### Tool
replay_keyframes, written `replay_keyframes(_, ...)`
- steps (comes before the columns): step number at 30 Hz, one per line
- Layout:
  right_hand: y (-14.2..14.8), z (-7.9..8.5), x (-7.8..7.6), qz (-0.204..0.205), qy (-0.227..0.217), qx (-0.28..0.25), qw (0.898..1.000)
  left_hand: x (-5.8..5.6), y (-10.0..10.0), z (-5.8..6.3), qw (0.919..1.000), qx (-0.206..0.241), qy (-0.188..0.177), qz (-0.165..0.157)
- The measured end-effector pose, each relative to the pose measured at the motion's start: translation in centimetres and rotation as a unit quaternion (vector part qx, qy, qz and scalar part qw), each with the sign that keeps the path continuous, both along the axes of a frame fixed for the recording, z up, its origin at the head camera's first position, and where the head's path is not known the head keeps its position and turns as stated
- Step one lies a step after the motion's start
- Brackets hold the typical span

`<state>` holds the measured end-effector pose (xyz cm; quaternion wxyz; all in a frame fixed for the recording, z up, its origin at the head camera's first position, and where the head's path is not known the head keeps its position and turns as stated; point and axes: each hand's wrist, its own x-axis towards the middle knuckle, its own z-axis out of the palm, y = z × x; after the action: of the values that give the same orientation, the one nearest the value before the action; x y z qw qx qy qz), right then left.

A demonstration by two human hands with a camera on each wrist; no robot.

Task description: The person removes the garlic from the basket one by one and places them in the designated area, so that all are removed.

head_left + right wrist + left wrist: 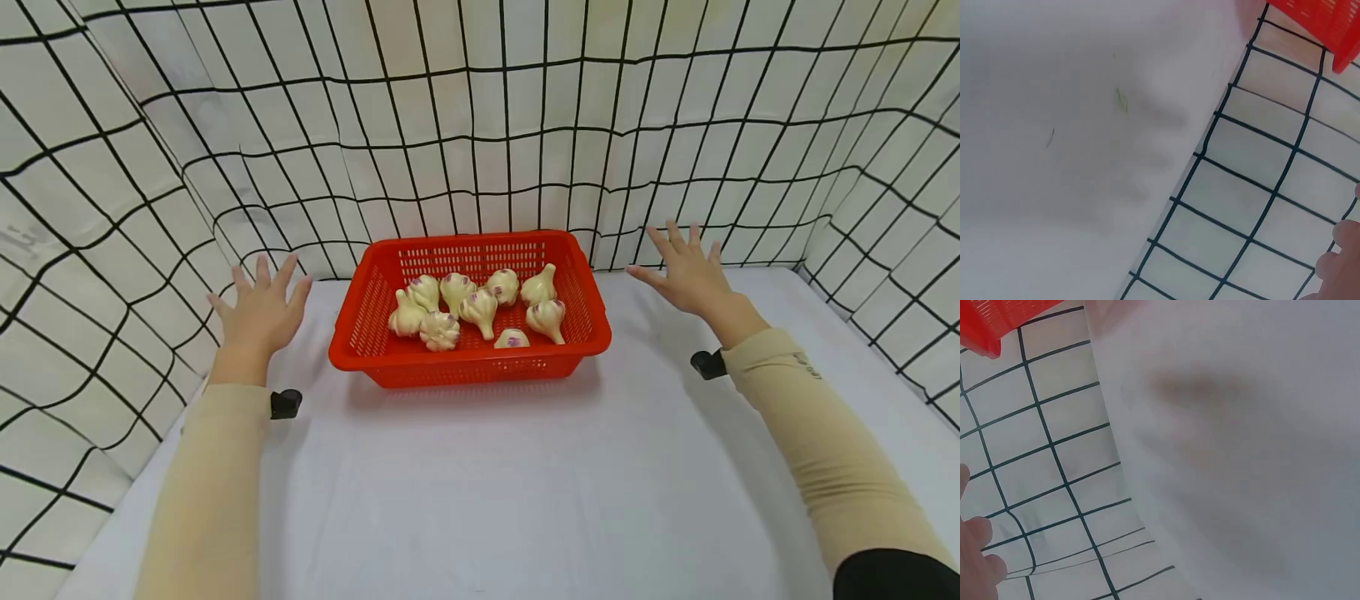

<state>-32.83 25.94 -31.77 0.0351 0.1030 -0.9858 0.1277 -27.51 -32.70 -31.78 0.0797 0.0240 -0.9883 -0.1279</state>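
A red plastic basket with slotted walls stands on the white table, and several white garlic bulbs with purple marks lie inside it. To the left of the basket my left hand is held above the table, fingers spread and holding nothing. On the other side, my right hand is likewise spread, apart from the basket's right end. Each wrist view catches only some fingertips at its edge, along with a corner of the basket.
Black wire grid over white sheeting rises behind the basket and along both sides. The white tabletop stretches in front of the basket. Small green and dark specks, such as a green shred, lie on the cloth.
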Motion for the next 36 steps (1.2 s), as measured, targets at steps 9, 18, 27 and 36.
replay_keyframes(9, -1.5, 0.3, 0.7, 0.034, 0.009, -0.007, 0.999, -0.1, 1.0, 0.7, 0.9996, -0.019, 0.012, -0.019)
replay_keyframes(18, -3.1, 0.9, 1.6, 0.068, 0.010, -0.027, 0.997, 0.1, 2.2, 0.8, 0.9990, -0.025, 0.011, -0.036)
replay_keyframes(27, -5.2, 1.4, 2.3, 0.105, 0.006, -0.029, 0.994, 0.4, 3.0, 0.9, 0.9987, -0.026, 0.013, -0.042)
replay_keyframes(36, -7.0, 1.7, 3.2, 0.131, 0.003, -0.044, 0.990, 0.5, 3.3, 0.7, 0.9984, -0.031, 0.004, -0.047)
